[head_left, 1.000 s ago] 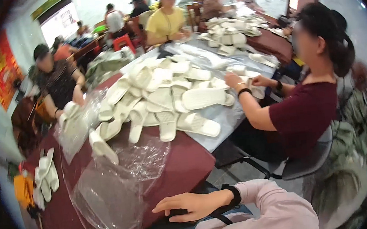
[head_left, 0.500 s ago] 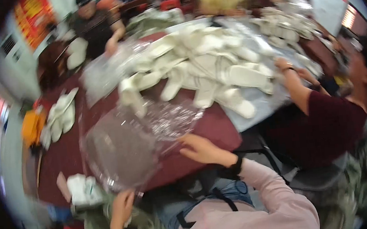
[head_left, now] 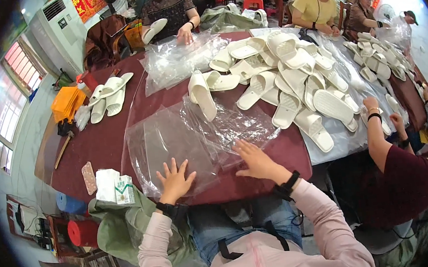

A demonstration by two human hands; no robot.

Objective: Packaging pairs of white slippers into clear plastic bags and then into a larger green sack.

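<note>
Head view, looking down at a dark red round table. The left hand lies flat, fingers spread wide, palm down on the near edge of a clear plastic bag — pressing, gripping nothing. The right hand is flat too, fingers stretched out toward the left, resting on the crinkled right part of the same plastic where it overlaps a second clear sheet. Both wrists carry dark bands over pink sleeves.

The bag sits on the table's near side, right in front of the person. Just beyond it, one white slipper lies alone, its toe end touching the plastic. Past that, a big heap of white slippers spreads to the right. At far left a pair of white slippers rests near an orange bundle. By the left hand, a small white-and-green carton sits at the table's edge. On the right, a person in a dark red top reaches both hands into the heap.
</note>
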